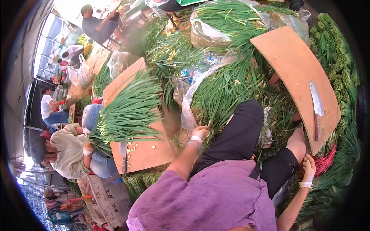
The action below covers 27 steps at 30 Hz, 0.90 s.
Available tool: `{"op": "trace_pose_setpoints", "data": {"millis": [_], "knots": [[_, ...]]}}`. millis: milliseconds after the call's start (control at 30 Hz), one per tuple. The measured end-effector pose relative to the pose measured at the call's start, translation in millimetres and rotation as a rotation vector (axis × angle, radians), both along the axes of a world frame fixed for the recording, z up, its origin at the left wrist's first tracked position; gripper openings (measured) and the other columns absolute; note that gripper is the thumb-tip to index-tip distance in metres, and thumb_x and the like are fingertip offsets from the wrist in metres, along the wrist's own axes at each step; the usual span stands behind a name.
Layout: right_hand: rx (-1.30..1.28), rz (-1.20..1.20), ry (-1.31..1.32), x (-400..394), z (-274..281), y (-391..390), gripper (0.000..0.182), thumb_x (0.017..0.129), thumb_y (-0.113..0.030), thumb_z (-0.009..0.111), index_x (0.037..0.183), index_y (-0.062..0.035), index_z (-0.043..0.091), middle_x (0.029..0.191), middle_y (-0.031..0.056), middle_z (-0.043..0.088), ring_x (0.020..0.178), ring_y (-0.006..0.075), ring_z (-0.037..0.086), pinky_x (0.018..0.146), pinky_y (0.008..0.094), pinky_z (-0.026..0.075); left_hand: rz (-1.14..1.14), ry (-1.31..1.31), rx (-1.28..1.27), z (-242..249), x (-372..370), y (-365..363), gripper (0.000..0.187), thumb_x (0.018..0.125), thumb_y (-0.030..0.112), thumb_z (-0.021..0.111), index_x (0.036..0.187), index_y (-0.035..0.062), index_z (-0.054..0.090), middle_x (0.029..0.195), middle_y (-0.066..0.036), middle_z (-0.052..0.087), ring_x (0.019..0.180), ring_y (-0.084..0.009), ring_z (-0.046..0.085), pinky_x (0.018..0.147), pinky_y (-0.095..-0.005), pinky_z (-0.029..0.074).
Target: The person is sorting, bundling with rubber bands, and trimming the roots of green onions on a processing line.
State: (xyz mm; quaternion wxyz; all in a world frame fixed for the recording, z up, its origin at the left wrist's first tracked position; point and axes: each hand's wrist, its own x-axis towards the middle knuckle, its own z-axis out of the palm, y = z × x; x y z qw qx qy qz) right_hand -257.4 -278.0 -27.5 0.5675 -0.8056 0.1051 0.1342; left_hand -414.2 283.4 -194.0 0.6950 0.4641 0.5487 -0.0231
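Observation:
My left hand, with a white band at the wrist, is closed at the lower edge of a pile of long green stalks beside a clear plastic bag. What its fingers pinch is too small to tell. Down at the right, my right hand has its fingers curled together at the lower end of a brown board, close to a bunch of pink ties. Whatever it holds is hidden. A cleaver with a wooden handle lies on this board.
At the left, a co-worker's gloved hands touch green stalks heaped on another board, which also bears a knife and cut pieces. More bundled greens line the right side. Another person sits at the upper left.

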Motion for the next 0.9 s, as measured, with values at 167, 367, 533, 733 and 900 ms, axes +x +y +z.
{"op": "trace_pose_setpoints", "data": {"millis": [167,367,533,733,900], "knots": [[-0.007,-0.066,0.068,-22,-2,6,0.031,0.092,-0.021,0.055,0.119,-0.0055,0.058,0.099,-0.0032,0.061,0.075,0.0018,0.051,0.064,0.0153,0.037,0.126,-0.096,0.14,-22,50,25,0.029,0.075,0.001,0.059,0.103,0.0066,0.067,0.075,-0.005,0.064,0.054,-0.0098,0.051,0.049,-0.0247,0.042],[-0.062,-0.249,0.178,-59,11,13,0.032,0.091,-0.02,0.053,0.12,-0.0067,0.057,0.1,-0.0021,0.061,0.077,0.0031,0.051,0.067,0.0173,0.038,-0.284,0.161,0.512,-99,89,111,0.036,0.076,0.011,0.062,0.111,0.004,0.063,0.102,-0.012,0.066,0.09,-0.02,0.063,0.082,-0.0302,0.048],[-0.131,-0.373,0.276,-85,23,-2,0.033,0.091,-0.026,0.054,0.12,-0.011,0.058,0.098,-0.0044,0.061,0.078,0.0036,0.05,0.07,0.0201,0.038,-0.035,0.487,0.662,-84,93,164,0.038,0.076,0.022,0.054,0.113,0.0174,0.063,0.107,-0.015,0.065,0.098,-0.0302,0.062,0.086,-0.0384,0.046],[-0.084,-0.498,0.412,-95,14,1,0.034,0.089,-0.025,0.057,0.121,-0.0135,0.058,0.1,-0.0034,0.062,0.079,0.0049,0.052,0.069,0.0204,0.039,-0.581,0.538,0.661,-95,87,178,0.05,0.078,0.018,0.053,0.125,0.0024,0.052,0.114,-0.019,0.061,0.103,-0.0287,0.059,0.091,-0.0318,0.043],[-0.212,-0.471,0.385,-81,25,29,0.033,0.092,-0.024,0.051,0.12,-0.0084,0.058,0.097,-0.0005,0.063,0.078,0.0056,0.053,0.069,0.0202,0.039,-0.538,0.528,0.81,-162,84,184,0.062,0.083,0.039,0.052,0.13,-0.0007,0.046,0.127,-0.024,0.051,0.119,-0.0344,0.048,0.1,-0.0343,0.035]]}}
